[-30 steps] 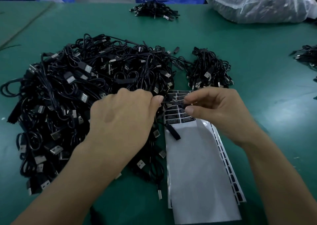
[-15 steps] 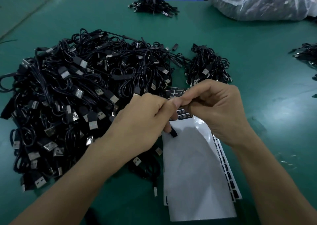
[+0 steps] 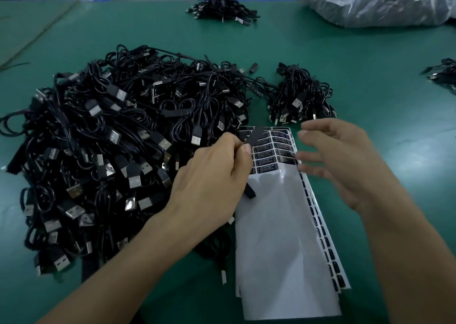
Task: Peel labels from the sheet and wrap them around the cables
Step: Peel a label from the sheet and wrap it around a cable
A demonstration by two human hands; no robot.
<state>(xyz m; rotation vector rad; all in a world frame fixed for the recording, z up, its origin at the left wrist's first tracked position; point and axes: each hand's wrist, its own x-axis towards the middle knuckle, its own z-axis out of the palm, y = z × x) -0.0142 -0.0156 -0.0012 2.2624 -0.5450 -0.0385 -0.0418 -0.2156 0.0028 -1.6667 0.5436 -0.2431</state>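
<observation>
The left hand (image 3: 212, 175) pinches a black cable (image 3: 250, 193) in its fingers, over the top of the sheet (image 3: 276, 225). The right hand (image 3: 345, 165) hovers beside it, fingers spread, holding nothing. The sheet lies on the counter (image 3: 370, 76), just beside the pile (image 3: 111, 150).

Label sheet (image 3: 283, 237) on table (image 3: 370, 89), rt of big cable pile (image 3: 111, 150), small bundle (image 3: 299, 96) behind.
</observation>
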